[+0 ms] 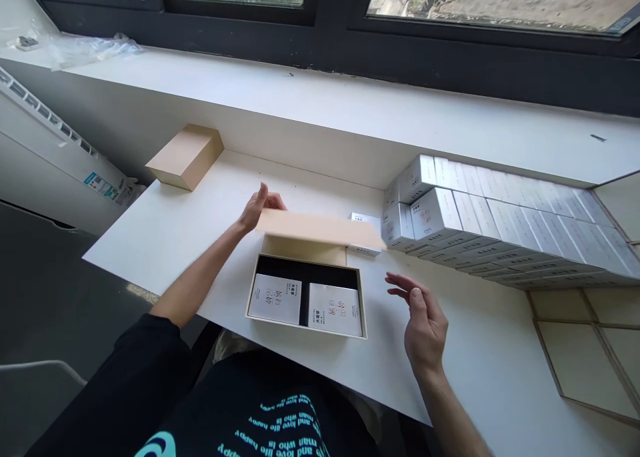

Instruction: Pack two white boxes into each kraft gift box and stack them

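A beige gift box (pixel 306 333) lies in front of me on the white table with its lid (pixel 320 229) raised and tilted at the far side. Inside, against a black lining, sit two small white printed cartons, a left carton (pixel 275 298) and a right carton (pixel 335 309), with a black divider between them. My left hand (pixel 262 207) is at the lid's left end, thumb up and fingers partly behind the lid; whether it touches is unclear. To the right of the box, my right hand (pixel 423 317) hangs in the air, fingers stretched and holding nothing.
Stacked white cartons (pixel 495 223) fill the table's right back. One single white carton (pixel 367 250) stands behind the lid, partly hidden. At the back left is a closed beige box (pixel 187 155). Glass-like panels (pixel 575 357) lean at right. Clear plastic (pixel 95 49) lies on the sill.
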{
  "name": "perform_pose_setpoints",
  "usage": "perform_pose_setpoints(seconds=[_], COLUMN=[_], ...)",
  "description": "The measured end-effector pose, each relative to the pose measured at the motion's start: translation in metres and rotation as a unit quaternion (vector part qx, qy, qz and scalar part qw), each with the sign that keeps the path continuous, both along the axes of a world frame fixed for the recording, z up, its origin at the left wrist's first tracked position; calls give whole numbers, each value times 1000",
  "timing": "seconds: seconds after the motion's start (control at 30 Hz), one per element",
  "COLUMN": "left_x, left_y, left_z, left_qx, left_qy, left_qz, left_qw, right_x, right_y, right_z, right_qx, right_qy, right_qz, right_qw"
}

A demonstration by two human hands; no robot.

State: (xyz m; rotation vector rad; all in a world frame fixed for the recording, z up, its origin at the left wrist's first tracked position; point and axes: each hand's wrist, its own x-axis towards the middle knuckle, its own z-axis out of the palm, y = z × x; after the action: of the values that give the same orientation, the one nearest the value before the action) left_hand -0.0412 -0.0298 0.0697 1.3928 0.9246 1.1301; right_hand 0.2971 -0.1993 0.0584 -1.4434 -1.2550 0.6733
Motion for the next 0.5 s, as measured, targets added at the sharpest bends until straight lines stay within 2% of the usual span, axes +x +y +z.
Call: perform_pose_setpoints(seconds=[0.07,0.13,0.17,0.23,0.3,0.37,0.43,0.5], left_x=[-8,-10,-9,1,14,25,30,29], left_y=[-23,-50,-64,-90,-111,-124,-129,-128], left_z=[31,59,70,82,80,68,54,44], left_qx=[-17,-30,-28,10,82,151,193,206], left_qy=[55,115,149,228,314,389,442,479], left_qz=[-132,-236,-266,-284,-274,-273,-277,-274], left_qw=[990,964,952,931,906,867,831,808], right_x=[8,12,13,13,14,16,18,20], right_y=[-2,0,1,3,5,7,8,8], right_z=[-10,-16,-19,-22,-25,-28,-29,-29], right_qx=[-19,-42,-53,-71,-85,-96,-104,-108], right_qy=[25,39,41,34,15,-6,-24,-42], right_qz=[-17,-22,-18,1,20,28,32,37], right_qw=[999,998,998,997,996,995,994,993])
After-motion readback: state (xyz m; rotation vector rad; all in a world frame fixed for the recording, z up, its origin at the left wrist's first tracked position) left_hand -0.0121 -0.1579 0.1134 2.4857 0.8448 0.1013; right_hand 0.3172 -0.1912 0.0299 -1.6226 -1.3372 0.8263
